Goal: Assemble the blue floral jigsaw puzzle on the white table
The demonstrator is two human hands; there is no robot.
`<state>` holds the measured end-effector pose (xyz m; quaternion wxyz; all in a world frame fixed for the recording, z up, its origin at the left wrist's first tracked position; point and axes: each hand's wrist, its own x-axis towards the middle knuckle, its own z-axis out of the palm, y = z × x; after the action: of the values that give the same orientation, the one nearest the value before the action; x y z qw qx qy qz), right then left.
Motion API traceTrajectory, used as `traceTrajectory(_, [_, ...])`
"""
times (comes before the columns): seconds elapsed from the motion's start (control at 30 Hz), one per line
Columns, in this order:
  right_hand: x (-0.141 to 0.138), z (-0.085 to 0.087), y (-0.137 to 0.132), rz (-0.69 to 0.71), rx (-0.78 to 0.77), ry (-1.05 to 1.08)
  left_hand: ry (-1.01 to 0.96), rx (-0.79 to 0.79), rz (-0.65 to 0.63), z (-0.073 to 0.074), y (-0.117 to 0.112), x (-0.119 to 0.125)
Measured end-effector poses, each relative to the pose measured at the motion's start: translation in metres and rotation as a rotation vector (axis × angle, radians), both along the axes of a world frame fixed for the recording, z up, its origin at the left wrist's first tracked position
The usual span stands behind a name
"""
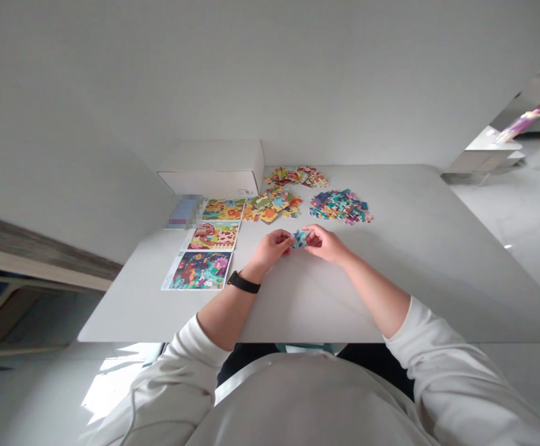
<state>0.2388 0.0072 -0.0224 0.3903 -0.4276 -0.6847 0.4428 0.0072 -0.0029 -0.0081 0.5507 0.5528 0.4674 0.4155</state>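
Between my two hands, just above the table, is a teal and purple jigsaw puzzle piece [299, 239]. My left hand [274, 246] pinches its left side, and a dark watch band circles that wrist. On the other side, the fingers of my right hand [322, 242] are closed on the piece's right edge. Whether it is one piece or two joined is too small to tell. Beyond my right hand lies a heap of teal and purple puzzle pieces [341, 206]. Yellow and orange pieces [273, 205] are piled farther left, with red and green pieces [297, 176] behind them.
A white box [209, 179] stands against the wall at the back left. In front of it lie a blurred blue item [184, 212] and a sheet of printed reference pictures [199, 270]. All rest on a white table [413, 248] with rounded corners.
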Motion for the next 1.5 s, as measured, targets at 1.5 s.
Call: traceTrajectory(1.5, [-0.005, 0.013, -0.035, 0.291, 0.504, -0.553, 0.665, 0.203, -0.388, 0.029, -0.006, -0.040])
